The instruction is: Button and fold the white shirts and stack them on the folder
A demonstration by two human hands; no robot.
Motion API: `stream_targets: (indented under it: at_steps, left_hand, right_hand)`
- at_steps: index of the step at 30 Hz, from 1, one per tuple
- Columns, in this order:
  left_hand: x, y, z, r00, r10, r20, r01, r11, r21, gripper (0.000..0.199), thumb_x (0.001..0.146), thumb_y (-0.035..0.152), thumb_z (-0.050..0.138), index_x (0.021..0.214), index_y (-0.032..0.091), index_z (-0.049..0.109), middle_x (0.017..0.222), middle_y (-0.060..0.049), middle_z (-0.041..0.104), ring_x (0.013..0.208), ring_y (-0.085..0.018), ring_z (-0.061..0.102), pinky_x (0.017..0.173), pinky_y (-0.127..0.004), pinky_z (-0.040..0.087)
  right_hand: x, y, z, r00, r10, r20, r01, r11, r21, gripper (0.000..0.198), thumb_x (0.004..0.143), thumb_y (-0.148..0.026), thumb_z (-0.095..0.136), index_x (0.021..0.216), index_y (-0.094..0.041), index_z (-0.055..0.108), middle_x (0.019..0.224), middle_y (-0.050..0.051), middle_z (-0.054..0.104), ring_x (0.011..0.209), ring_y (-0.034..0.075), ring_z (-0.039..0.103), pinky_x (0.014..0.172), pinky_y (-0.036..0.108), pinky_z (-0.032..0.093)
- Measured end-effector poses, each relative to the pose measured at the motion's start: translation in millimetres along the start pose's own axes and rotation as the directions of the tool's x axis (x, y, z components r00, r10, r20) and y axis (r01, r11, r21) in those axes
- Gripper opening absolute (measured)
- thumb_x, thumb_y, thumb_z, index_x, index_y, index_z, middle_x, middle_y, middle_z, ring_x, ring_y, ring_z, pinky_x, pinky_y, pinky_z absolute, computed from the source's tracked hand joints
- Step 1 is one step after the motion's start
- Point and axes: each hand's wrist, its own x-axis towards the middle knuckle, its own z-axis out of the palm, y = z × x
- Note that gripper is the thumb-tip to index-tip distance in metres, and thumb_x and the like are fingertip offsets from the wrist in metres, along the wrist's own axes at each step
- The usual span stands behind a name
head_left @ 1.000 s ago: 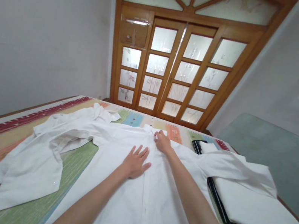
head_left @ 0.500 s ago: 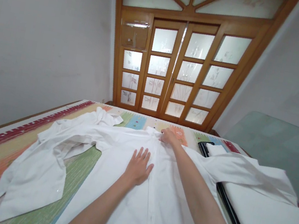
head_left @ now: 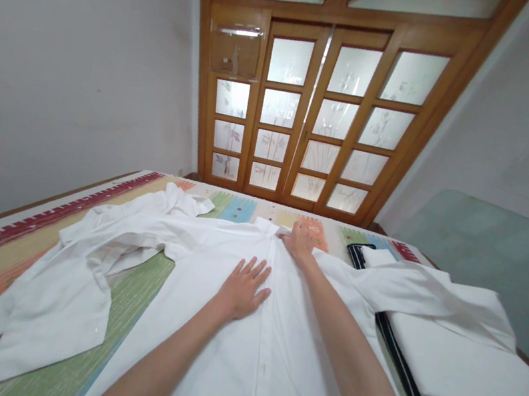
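A white button-front shirt (head_left: pixel 203 276) lies spread on the patterned cloth, its collar (head_left: pixel 266 225) at the far end and its front placket running toward me. My left hand (head_left: pixel 243 289) rests flat on the chest left of the placket, fingers spread. My right hand (head_left: pixel 300 241) is at the right side of the collar, its fingers curled in on the collar fabric; the fingertips are partly hidden. The left sleeve (head_left: pixel 77 288) lies bent and wrinkled. The right sleeve (head_left: pixel 435 297) stretches out across a folded white stack.
The folded white fabric (head_left: pixel 478 376) with black striped edging lies at the right. Beneath everything is a colourful patterned cloth (head_left: pixel 143 286). A pale green panel (head_left: pixel 495 243) leans by the right wall. Wooden doors with glass panes (head_left: pixel 279 109) stand beyond the far edge.
My right hand has shifted slightly right along the collar, with its fingers more curled. My left hand stays flat on the shirt. The view has tilted slightly.
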Motion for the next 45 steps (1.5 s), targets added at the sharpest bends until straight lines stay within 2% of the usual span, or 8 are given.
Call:
stream_targets:
  at_steps: [3,7,11,20,26,33,41,45]
  left_hand:
    - [0.8,-0.5,-2.4,0.999,-0.001,0.047,0.001,1.0,-0.004,0.06,0.097,0.054,0.024,0.149,0.026,0.033,0.156,-0.004,0.032,0.146,-0.027,0.021,0.118,-0.051,0.019]
    - [0.7,1.4,-9.0,0.993,-0.01,0.12,0.013,1.0,-0.022,0.079,0.088,0.072,0.028,0.151,0.024,0.029,0.158,-0.006,0.025,0.147,-0.029,0.015,0.119,-0.051,0.012]
    - [1.6,0.6,-11.2,0.991,-0.012,0.131,0.017,0.999,-0.038,0.083,0.085,0.076,0.027,0.152,0.027,0.026,0.159,-0.005,0.024,0.148,-0.029,0.013,0.119,-0.053,0.008]
    - [49.1,-28.9,-5.4,0.973,-0.179,0.143,0.175,0.984,0.046,0.069,0.095,0.06,0.015,0.151,0.023,0.028,0.158,-0.005,0.024,0.147,-0.027,0.016,0.119,-0.051,0.01]
    - [91.0,-53.0,-1.2,0.962,-0.245,0.12,0.235,0.967,0.093,0.065,0.095,0.054,0.023,0.151,0.021,0.027,0.159,-0.007,0.021,0.148,-0.029,0.014,0.117,-0.052,0.015]
    - [109.7,-70.8,-4.5,0.92,-0.378,-0.106,0.389,0.913,0.12,0.064,0.094,0.043,0.031,0.151,0.014,0.025,0.159,-0.014,0.023,0.135,-0.032,0.04,0.108,-0.046,0.034]
    - [128.0,-74.1,-3.3,0.901,-0.404,-0.156,0.422,0.901,0.104,0.073,0.082,0.05,0.05,0.146,0.017,0.035,0.133,-0.018,0.055,0.124,-0.038,0.045,0.097,-0.05,0.039]
    - [131.1,-71.2,0.8,0.877,-0.39,-0.281,0.415,0.909,0.031,0.069,0.077,0.04,0.058,0.137,0.009,0.042,0.122,-0.021,0.057,0.116,-0.035,0.051,0.096,-0.044,0.041]
  right_hand:
    - [-7.6,8.4,-4.1,0.999,0.044,0.002,-0.044,0.998,0.049,0.051,0.088,-0.028,0.053,0.136,-0.012,0.044,0.132,0.021,0.05,0.117,0.033,0.052,0.094,0.041,0.038]
    - [-21.7,18.0,3.5,0.999,0.016,0.033,-0.018,0.997,0.072,0.044,0.091,-0.032,0.048,0.128,-0.008,0.051,0.128,0.02,0.056,0.123,0.031,0.048,0.102,0.039,0.033]
    - [-26.5,22.7,15.0,0.998,0.009,0.054,-0.014,0.996,0.091,0.046,0.093,-0.035,0.043,0.126,-0.005,0.053,0.127,0.023,0.058,0.123,0.031,0.049,0.102,0.039,0.033]
    - [-22.8,26.0,21.6,1.0,-0.014,0.024,0.011,0.992,0.128,0.052,0.093,-0.033,0.039,0.133,-0.001,0.049,0.136,0.024,0.053,0.128,0.031,0.045,0.108,0.04,0.03]
    - [-21.0,22.9,25.4,0.979,-0.196,0.055,0.191,0.978,0.089,0.054,0.094,-0.021,0.031,0.143,-0.001,0.04,0.155,0.017,0.031,0.144,0.027,0.024,0.116,0.039,0.019]
    - [-12.0,23.8,25.1,0.955,-0.278,0.101,0.276,0.96,0.041,0.051,0.091,-0.021,0.035,0.134,0.002,0.051,0.152,0.021,0.035,0.146,0.03,0.018,0.117,0.043,0.016]
    - [3.4,23.2,16.6,0.965,-0.235,0.12,0.224,0.97,0.099,0.051,0.081,-0.026,0.052,0.129,-0.007,0.055,0.144,0.018,0.047,0.143,0.033,0.026,0.113,0.042,0.024]
    - [13.2,23.3,8.3,0.954,-0.218,0.204,0.197,0.973,0.122,0.072,0.075,-0.031,0.06,0.144,-0.016,0.041,0.151,0.013,0.039,0.143,0.035,0.021,0.114,0.046,0.019]
